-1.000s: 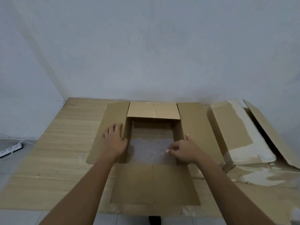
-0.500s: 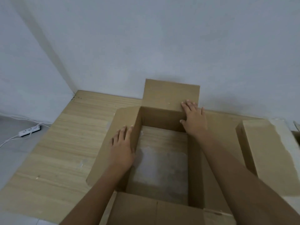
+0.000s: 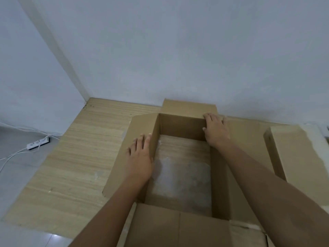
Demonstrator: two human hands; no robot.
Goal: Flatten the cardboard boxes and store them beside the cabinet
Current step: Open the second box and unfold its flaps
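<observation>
1. A cardboard box [image 3: 181, 125] stands on a wood-patterned mat [image 3: 80, 157] by the wall, flaps spread; the mat shows through its open bottom.
2. Left hand [image 3: 140, 157] lies flat on the left flap, fingers straight.
3. Right hand [image 3: 216, 131] presses the far right corner, fingers extended.
4. A second box [image 3: 302, 157] sits just right.

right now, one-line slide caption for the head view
Left hand flat on the left flap of an open cardboard box, right hand on its far right corner.

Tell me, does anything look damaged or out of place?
The box at the right has brown paper torn off along its right side, leaving ragged white. The floor seen through the open box has a whitish scuffed patch.
</observation>
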